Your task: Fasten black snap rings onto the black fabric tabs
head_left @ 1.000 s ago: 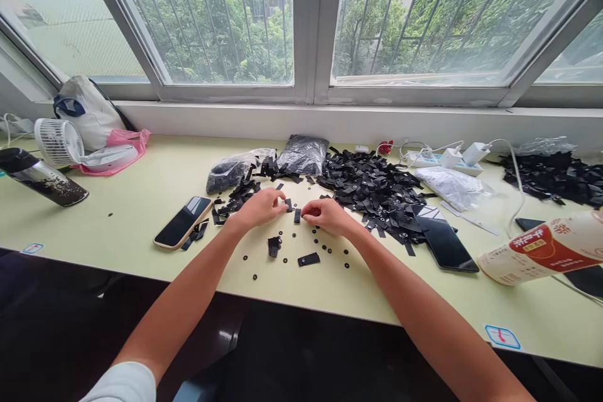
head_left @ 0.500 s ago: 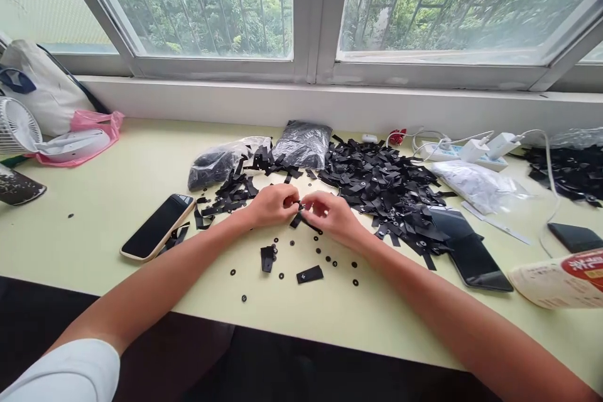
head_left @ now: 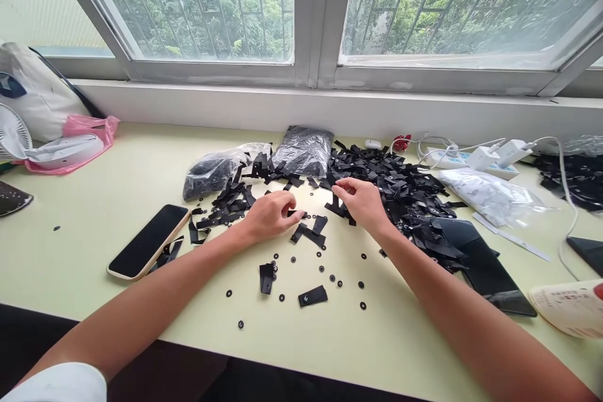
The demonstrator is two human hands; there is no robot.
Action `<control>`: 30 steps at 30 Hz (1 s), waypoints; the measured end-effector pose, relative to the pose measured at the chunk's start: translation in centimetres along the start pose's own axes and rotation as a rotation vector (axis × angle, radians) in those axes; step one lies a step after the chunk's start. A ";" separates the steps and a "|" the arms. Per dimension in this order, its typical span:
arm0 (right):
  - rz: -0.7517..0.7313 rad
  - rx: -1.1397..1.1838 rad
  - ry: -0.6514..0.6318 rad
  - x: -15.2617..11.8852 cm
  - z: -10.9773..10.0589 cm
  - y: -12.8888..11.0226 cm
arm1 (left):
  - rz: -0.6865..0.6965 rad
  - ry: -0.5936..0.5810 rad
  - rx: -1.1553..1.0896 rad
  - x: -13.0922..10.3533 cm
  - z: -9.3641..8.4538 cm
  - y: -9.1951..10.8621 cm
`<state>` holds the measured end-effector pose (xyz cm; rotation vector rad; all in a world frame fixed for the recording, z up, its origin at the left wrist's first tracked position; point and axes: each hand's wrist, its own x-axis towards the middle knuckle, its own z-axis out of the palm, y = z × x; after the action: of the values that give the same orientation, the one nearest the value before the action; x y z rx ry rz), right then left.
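Note:
My left hand (head_left: 271, 217) is curled low over the table, thumb and fingers closed around something small and dark that I cannot make out. To its right, my right hand (head_left: 362, 202) pinches a black strip (head_left: 335, 200) at the left edge of a big heap of black strips (head_left: 405, 191). Between and below the hands lie a few loose strips (head_left: 315, 237). Several small black discs (head_left: 293, 259) are scattered nearer to me, along with a strip bearing a white mark (head_left: 313, 296) and another dark piece (head_left: 266, 279).
A phone (head_left: 148, 242) lies at the left, a dark tablet-like device (head_left: 490, 270) at the right. Filled plastic bags (head_left: 304, 151) stand behind the hands. A power strip (head_left: 471, 160) with cables, a white packet (head_left: 492, 195) and a bottle (head_left: 568, 308) are at the right.
My hands have come apart; the right one moved right and away from me to the heap. Loose strips now show where the hands met. The view has shifted slightly.

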<state>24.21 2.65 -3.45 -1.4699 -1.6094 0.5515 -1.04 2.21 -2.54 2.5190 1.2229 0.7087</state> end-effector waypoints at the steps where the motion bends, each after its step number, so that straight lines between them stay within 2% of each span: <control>1: 0.022 0.089 -0.011 -0.3 0.4 -0.2 | -0.023 0.055 -0.018 0.0 -0.1 -0.1; 4: 0.023 0.161 -0.019 -1.2 1.5 -0.6 | -0.116 0.250 -0.010 0.2 -0.6 -1.0; 6: -0.035 0.111 -0.043 -1.7 2.0 -0.8 | -0.189 0.283 0.036 0.3 -1.0 -1.8; 9: -0.140 0.056 -0.133 -2.0 2.2 -1.2 | -0.259 0.196 0.082 0.5 -1.1 -2.9; 13: -0.226 -0.014 -0.211 -2.3 2.0 -2.1 | -0.242 0.111 0.053 0.7 -1.1 -3.6; 15: -0.236 -0.040 -0.178 -2.4 2.0 -2.3 | -0.235 0.096 0.015 0.8 -1.1 -3.6; 19: -0.205 -0.099 -0.013 -2.0 2.2 -1.6 | -0.217 0.085 -0.027 0.9 -1.3 -3.5; 23: -0.161 -0.264 0.109 -0.6 1.0 -0.3 | -0.209 0.077 -0.006 0.9 -1.2 -3.1; 26: -0.114 -0.338 0.097 0.5 -0.7 0.5 | -0.202 0.074 -0.015 0.9 -1.1 -3.0; 30: -0.158 -0.235 -0.020 1.4 -1.9 0.3 | -0.162 0.092 -0.085 0.8 -1.2 -2.7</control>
<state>26.02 3.62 -2.22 -1.4918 -1.8364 0.2959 -3.05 4.55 -2.43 2.3108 1.3785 0.8258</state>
